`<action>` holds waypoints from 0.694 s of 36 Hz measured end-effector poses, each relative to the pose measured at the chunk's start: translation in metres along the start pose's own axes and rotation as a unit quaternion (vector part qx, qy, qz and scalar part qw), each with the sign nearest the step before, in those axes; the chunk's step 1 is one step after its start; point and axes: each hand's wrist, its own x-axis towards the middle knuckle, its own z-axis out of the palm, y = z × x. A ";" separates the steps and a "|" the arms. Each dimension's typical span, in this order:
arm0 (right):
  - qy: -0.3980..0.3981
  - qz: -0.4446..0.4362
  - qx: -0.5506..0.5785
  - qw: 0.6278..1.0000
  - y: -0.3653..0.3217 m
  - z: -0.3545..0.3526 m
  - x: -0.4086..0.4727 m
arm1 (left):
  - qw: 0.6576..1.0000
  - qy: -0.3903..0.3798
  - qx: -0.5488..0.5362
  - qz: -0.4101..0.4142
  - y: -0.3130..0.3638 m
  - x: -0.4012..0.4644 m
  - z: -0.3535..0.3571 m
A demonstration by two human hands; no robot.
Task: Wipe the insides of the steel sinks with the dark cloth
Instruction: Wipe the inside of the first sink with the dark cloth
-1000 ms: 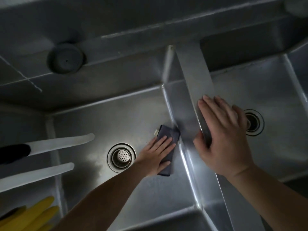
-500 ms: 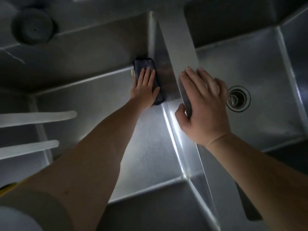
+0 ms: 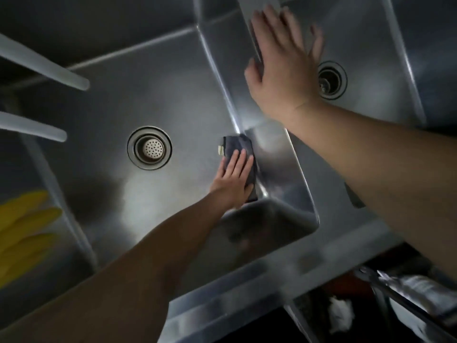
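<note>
Evidently the wiping was midway; the dark cloth [image 3: 238, 154] was pressed by the flat, straight-fingered left hand [image 3: 233, 180] against the left sink's [image 3: 118, 95] right wall near its front corner; the divider [image 3: 259, 11] was touched by the open right hand [image 3: 282, 70]; the right sink [image 3: 371, 45] was judged still unwiped.

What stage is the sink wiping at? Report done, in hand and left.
Done: nothing can be confirmed; the steel shows no clear wiped or unwiped areas. In hand: the left hand presses the dark cloth flat against the left sink floor, at the corner by the divider, while the right hand braces on that divider. Left: seemingly the right sink, where no cloth is at work.
</note>
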 end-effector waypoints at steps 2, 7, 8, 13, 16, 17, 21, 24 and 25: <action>-0.012 0.002 0.010 1.000 -0.015 0.003 -0.035 | 0.997 -0.034 0.042 0.060 -0.008 -0.021 0.005; -0.014 -0.067 0.089 0.994 -0.066 0.009 -0.151 | 0.972 -0.005 -0.230 0.043 -0.023 -0.061 -0.030; -0.027 -0.058 0.114 0.991 -0.077 0.011 -0.169 | 0.965 0.007 -0.259 0.035 -0.026 -0.072 -0.034; -0.198 0.003 0.093 0.976 -0.112 0.022 -0.220 | 0.993 -0.071 0.075 0.055 -0.087 -0.116 -0.015; -0.252 -0.030 0.042 0.966 -0.124 0.028 -0.234 | 0.995 -0.077 0.066 -0.004 -0.134 -0.161 0.002; -0.254 -0.038 0.029 0.966 -0.125 0.029 -0.236 | 0.995 -0.071 0.067 -0.036 -0.150 -0.176 0.008; -0.233 -0.019 0.031 0.972 -0.127 0.027 -0.233 | 0.976 -0.043 0.049 -0.208 -0.205 -0.230 0.017; -0.193 -0.036 0.030 0.980 -0.129 0.027 -0.238 | 0.951 -0.019 0.013 -0.308 -0.225 -0.249 0.017; -0.184 -0.037 0.029 0.982 -0.130 0.027 -0.239 | 0.946 -0.011 0.000 -0.323 -0.226 -0.250 0.018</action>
